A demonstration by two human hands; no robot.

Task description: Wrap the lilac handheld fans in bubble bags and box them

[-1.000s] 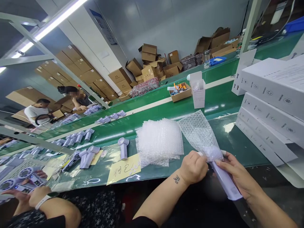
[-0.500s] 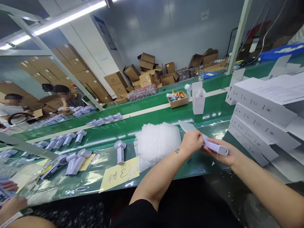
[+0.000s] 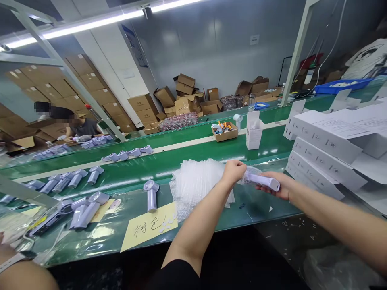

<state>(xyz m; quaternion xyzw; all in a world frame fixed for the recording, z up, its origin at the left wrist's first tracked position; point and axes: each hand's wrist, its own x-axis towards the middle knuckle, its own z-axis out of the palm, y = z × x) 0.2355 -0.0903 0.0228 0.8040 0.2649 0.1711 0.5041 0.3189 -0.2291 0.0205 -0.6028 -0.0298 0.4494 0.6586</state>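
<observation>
Currently, the orange-handled tools (image 3: 224,127) sit inside the cardboard box (image 3: 226,135)

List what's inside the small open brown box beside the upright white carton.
In the brown box, curved orange pieces and a whitish piece show at the top, with bits of blue among them. The front wall and the upper pieces cover whatever lies deeper.

"How is the scene lit?"
"Brightly, by white, overexposed ceiling tubes (image 3: 90,25); glare is scattered along the near left edge of the table (image 3: 260,209), and deep shadow is seen below."
"Any flaws?"
"Fine print is softened; shapes are stretched towards the picture's sides."
</observation>
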